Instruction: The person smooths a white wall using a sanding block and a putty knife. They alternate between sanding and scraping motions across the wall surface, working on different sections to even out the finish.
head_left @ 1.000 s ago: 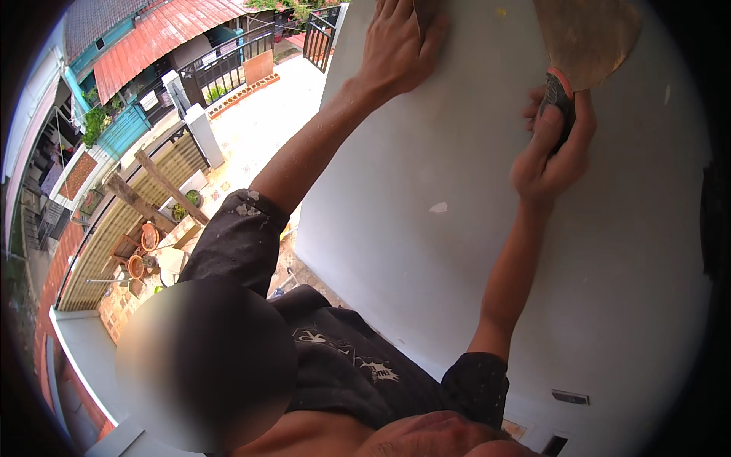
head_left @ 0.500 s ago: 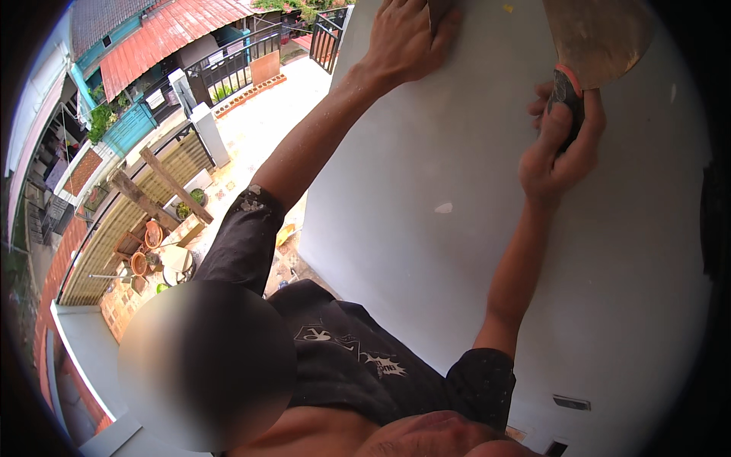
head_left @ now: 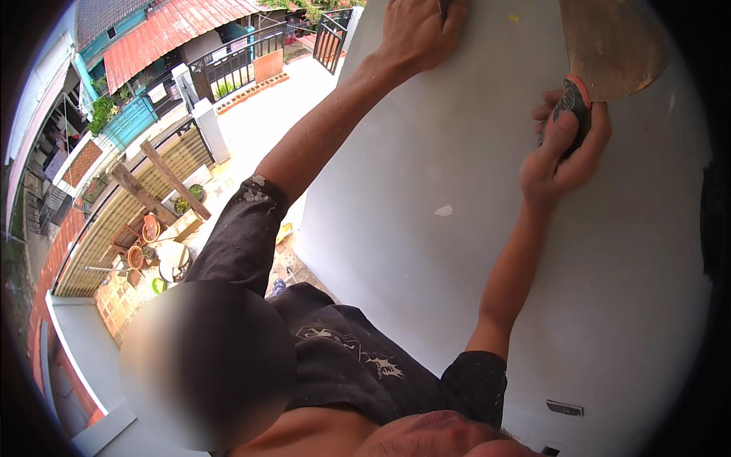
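Observation:
My left hand (head_left: 419,34) is high on the pale painted wall (head_left: 411,251), fingers curved round a thin, dark piece that is mostly cut off at the top edge; I cannot make out what it is. To its right, my right hand (head_left: 563,152) grips the black-and-red handle of a broad scraper (head_left: 613,49), whose worn metal blade points upward over the wall. A small white patch (head_left: 443,210) and a yellowish fleck (head_left: 514,18) mark the wall below and between my hands.
Below left lies a sunlit tiled yard (head_left: 244,126) with clay pots (head_left: 151,228), wooden posts (head_left: 171,175), a corrugated fence (head_left: 87,255) and a metal gate (head_left: 331,38). A pale ledge (head_left: 68,335) runs along the left. Beyond stand houses with a red roof (head_left: 160,42).
My left hand has moved up and to the right along the wall. My right hand, with the scraper, has shifted slightly right and down.

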The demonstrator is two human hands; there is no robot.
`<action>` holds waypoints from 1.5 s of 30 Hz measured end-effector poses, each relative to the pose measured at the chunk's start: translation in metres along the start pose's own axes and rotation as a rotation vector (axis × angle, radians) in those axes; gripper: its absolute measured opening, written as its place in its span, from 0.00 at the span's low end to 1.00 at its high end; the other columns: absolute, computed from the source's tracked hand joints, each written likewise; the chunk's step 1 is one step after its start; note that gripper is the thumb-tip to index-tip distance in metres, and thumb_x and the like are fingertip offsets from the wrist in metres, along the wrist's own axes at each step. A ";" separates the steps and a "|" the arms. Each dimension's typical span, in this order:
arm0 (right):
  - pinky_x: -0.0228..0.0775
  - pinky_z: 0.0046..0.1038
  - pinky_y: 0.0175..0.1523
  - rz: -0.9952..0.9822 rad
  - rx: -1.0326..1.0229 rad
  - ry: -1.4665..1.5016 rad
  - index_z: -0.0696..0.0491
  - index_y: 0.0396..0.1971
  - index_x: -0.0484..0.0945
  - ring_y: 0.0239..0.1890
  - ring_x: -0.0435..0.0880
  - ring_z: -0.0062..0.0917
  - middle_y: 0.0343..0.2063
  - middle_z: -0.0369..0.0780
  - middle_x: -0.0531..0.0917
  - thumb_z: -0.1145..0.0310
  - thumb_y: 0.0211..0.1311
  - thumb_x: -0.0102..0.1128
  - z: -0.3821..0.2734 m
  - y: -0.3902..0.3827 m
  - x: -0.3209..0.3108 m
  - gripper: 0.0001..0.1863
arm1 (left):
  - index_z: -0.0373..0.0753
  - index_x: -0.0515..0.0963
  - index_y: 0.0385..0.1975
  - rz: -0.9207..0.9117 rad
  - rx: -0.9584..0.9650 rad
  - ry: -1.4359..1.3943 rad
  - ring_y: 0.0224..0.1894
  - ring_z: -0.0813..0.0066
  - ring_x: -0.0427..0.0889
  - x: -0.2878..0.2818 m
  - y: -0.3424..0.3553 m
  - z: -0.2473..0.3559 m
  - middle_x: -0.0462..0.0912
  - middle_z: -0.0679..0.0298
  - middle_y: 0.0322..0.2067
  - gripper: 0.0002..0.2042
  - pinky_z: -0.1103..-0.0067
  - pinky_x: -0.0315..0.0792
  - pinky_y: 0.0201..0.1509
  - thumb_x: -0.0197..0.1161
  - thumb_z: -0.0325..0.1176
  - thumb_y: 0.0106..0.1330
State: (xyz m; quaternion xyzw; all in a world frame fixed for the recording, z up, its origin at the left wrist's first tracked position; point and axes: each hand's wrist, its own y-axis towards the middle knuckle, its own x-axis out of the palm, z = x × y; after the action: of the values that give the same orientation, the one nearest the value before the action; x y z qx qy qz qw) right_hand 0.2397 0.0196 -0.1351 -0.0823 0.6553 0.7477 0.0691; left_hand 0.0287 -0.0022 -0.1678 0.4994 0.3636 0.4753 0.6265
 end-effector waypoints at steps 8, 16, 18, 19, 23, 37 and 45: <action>0.68 0.20 0.27 -0.054 0.083 0.007 0.63 0.60 0.68 0.26 0.79 0.21 0.33 0.45 0.84 0.68 0.77 0.44 0.001 -0.004 -0.009 0.19 | 0.41 0.54 0.75 -0.269 0.094 0.047 0.79 0.57 0.45 0.014 -0.128 0.039 0.50 0.56 0.77 0.36 0.57 0.40 0.80 0.57 0.39 0.68; 0.73 0.21 0.30 -0.253 0.009 -0.036 0.58 0.60 0.73 0.26 0.81 0.18 0.37 0.40 0.86 0.70 0.77 0.47 -0.005 0.027 -0.042 0.17 | 0.41 0.56 0.74 -0.072 -0.127 -0.033 0.77 0.47 0.48 0.005 -0.075 0.031 0.53 0.51 0.75 0.30 0.54 0.47 0.77 0.49 0.38 0.72; 0.73 0.20 0.30 -0.236 -0.152 -0.086 0.53 0.60 0.75 0.26 0.82 0.17 0.38 0.37 0.88 0.69 0.77 0.49 -0.006 0.049 -0.056 0.16 | 0.41 0.53 0.75 -0.242 -0.061 -0.056 0.78 0.49 0.45 0.006 -0.130 0.052 0.49 0.53 0.77 0.32 0.52 0.46 0.77 0.49 0.37 0.71; 0.72 0.20 0.30 -0.211 -0.095 -0.114 0.53 0.60 0.75 0.27 0.82 0.17 0.38 0.37 0.88 0.69 0.77 0.49 -0.005 0.060 -0.063 0.16 | 0.41 0.52 0.76 -0.387 -0.045 -0.084 0.79 0.50 0.43 0.007 -0.147 0.056 0.47 0.55 0.77 0.33 0.51 0.44 0.77 0.49 0.37 0.71; 0.71 0.19 0.32 -0.235 -0.196 -0.215 0.55 0.59 0.76 0.30 0.81 0.16 0.40 0.38 0.87 0.67 0.78 0.47 0.008 0.098 -0.084 0.17 | 0.41 0.56 0.74 -0.100 -0.064 -0.115 0.78 0.50 0.49 0.008 -0.102 0.052 0.55 0.56 0.75 0.30 0.53 0.46 0.77 0.49 0.34 0.71; 0.72 0.21 0.38 -0.158 -0.003 -0.113 0.57 0.53 0.80 0.33 0.82 0.17 0.41 0.37 0.88 0.64 0.79 0.44 0.033 0.106 -0.084 0.18 | 0.49 0.68 0.70 -0.017 0.002 -0.292 0.79 0.46 0.42 0.019 -0.081 0.056 0.54 0.56 0.76 0.37 0.46 0.42 0.78 0.60 0.16 0.57; 0.72 0.21 0.38 -0.190 -0.074 -0.140 0.58 0.47 0.83 0.34 0.82 0.18 0.40 0.37 0.88 0.64 0.79 0.45 0.034 0.104 -0.084 0.18 | 0.41 0.66 0.71 0.116 -0.111 -0.185 0.78 0.44 0.47 0.033 -0.084 0.068 0.58 0.54 0.74 0.30 0.49 0.44 0.78 0.62 0.27 0.67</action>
State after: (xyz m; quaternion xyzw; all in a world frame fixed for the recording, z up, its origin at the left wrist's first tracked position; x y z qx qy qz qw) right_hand 0.2987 0.0404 -0.0119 -0.0942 0.6101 0.7654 0.1820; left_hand 0.1209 0.0066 -0.2322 0.5261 0.2478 0.4819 0.6554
